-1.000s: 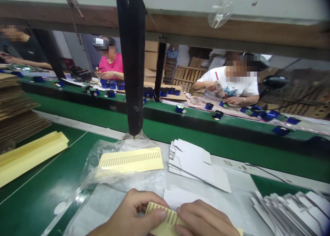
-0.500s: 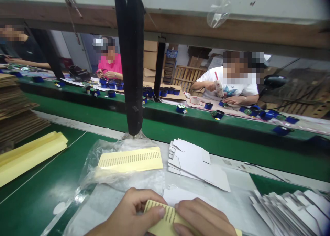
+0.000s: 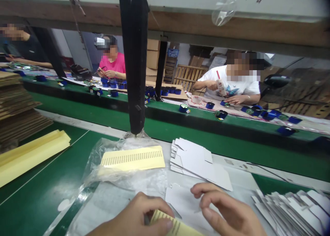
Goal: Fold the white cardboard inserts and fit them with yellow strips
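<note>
Pinching a yellow paper sheet with rows of dark print point(image 3: 184, 229) between thumb and fingers, the left hand point(image 3: 139, 217) is holding it at the near middle of the scene. The right hand point(image 3: 229, 208) is hovering apart from it, to the right, with its fingers curving above a flat white cardboard piece point(image 3: 177, 196). Whether these fingers are gripping something, I cannot tell. Farther, more yellow printed sheets point(image 3: 131, 158) are lying on a crumpled clear plastic bag point(image 3: 100, 153), and folded white cartons point(image 3: 193, 155) are lying to their right.
</note>
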A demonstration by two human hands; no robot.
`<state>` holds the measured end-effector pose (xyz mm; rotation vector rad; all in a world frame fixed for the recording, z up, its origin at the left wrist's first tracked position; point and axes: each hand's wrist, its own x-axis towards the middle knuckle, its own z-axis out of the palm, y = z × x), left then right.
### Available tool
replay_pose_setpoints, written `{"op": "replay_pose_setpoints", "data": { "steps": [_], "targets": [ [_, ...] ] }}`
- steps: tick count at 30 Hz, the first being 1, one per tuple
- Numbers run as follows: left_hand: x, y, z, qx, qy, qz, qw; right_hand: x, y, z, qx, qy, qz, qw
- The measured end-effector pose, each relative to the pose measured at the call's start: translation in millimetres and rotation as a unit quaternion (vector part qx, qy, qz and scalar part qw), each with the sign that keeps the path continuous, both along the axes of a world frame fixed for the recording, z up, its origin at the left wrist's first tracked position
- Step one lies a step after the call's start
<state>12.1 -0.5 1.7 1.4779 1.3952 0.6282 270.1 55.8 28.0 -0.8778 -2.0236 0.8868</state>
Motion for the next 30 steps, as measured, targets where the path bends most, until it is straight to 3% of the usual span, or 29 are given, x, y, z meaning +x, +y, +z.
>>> {"op": "replay_pose_setpoints", "data": {
  "steps": [2,4,6,8,12,16,25,30],
  "targets": [
    [0.6,-2.2,6.7,0.108,0.072,-0.092,0.987,1.8,10.7,0.8,-0.076,-0.031,0.008,0.997],
    [0.8,-2.9,7.2,0.282,0.122,-0.171,0.936,-3.9,19.6,0.0,-0.155,-0.064,0.029,0.985],
    [0.5,-2.6,-0.5,0.432,0.153,-0.177,0.871,-13.4,26.4,-3.6,-0.224,-0.083,0.029,0.971],
    [-0.1,-1.7,-12.2,0.503,0.167,-0.148,0.835,-22.0,31.2,-10.4,-0.281,-0.083,0.006,0.956],
    [-0.1,0.6,-25.1,0.513,0.231,-0.155,0.812,-28.3,35.4,-28.6,-0.331,-0.086,-0.035,0.939],
    [1.7,1.6,-17.8,0.484,0.272,-0.193,0.809,-28.8,32.8,-36.4,-0.298,-0.113,-0.029,0.948],
    [2.4,2.4,-10.8,0.473,0.276,-0.177,0.818,-38.0,30.2,-14.2,-0.305,-0.148,0.012,0.941],
    [2.9,2.4,-7.9,0.48,0.262,-0.191,0.815,-38.8,31.0,-12.7,-0.302,-0.153,0.02,0.941]
  ]
}}
